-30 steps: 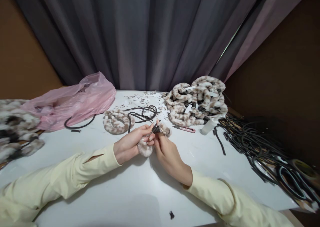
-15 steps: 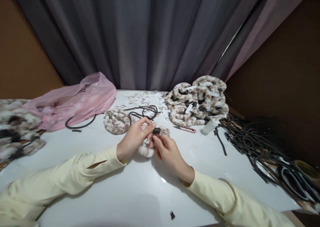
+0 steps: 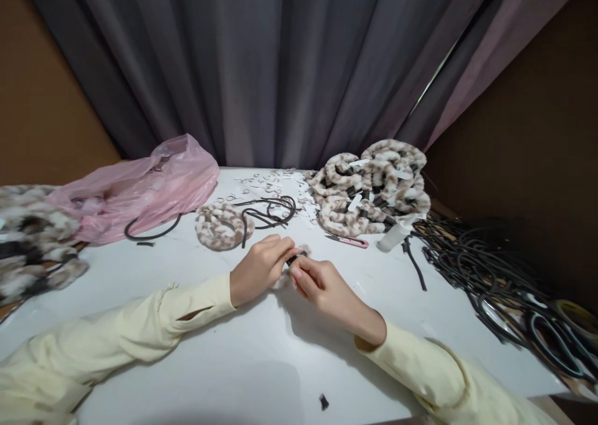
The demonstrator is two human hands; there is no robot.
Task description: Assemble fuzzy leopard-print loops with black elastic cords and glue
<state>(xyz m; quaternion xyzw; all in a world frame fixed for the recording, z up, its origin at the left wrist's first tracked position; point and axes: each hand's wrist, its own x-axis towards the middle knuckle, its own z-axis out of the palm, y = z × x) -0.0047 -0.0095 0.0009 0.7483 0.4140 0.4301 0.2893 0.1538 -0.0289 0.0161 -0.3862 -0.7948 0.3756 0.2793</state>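
My left hand and my right hand meet over the white table, fingers closed together on a small fuzzy beige headband piece with a black end. Most of the fuzzy piece is hidden under my fingers. Both hands rest low on the tabletop. Just beyond them lies a coiled leopard-print fuzzy headband and a tangle of bare black headbands.
A heap of leopard-print fuzzy headbands sits at the back right, with a pink cutter and a white bottle beside it. Black bands pile along the right edge. A pink plastic bag lies at the back left. A small black scrap lies near me.
Both hands have lowered the fuzzy piece onto the table and closed over it, so less of it shows. My right hand has shifted slightly right.
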